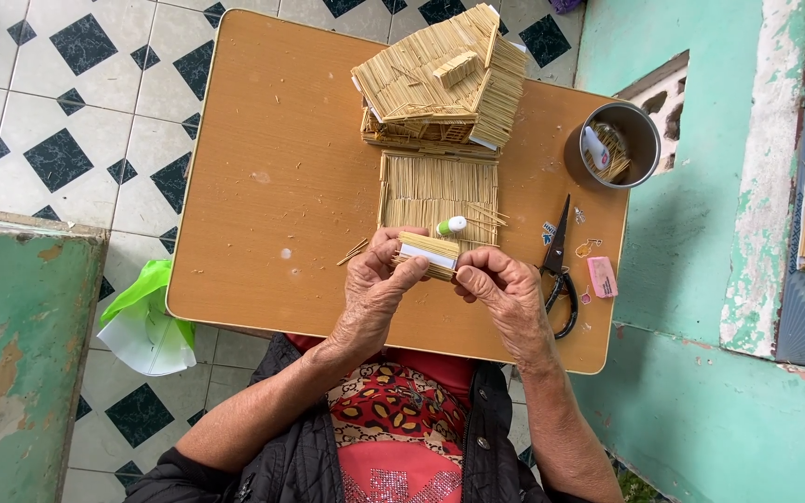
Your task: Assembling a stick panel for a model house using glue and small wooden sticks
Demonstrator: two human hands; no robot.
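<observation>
Small stick panel (pixel 428 255), white-faced, held above the near middle of the surface (pixel 272 186); long axis runs left to right, slightly down toward the right. Left hand (pixel 375 284) grip closed on its left end; right hand (pixel 505 289) grip pinches its right end. Stick mat (pixel 435 186) and stick house (pixel 440 79) lie beyond; scissors (pixel 559 270) just right.

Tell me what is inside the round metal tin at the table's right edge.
The metal tin holds a bundle of thin pale sticks and a white tube-like thing leaning against its wall. The tin's bottom beneath them is hidden, so anything under the sticks cannot be seen.
</observation>
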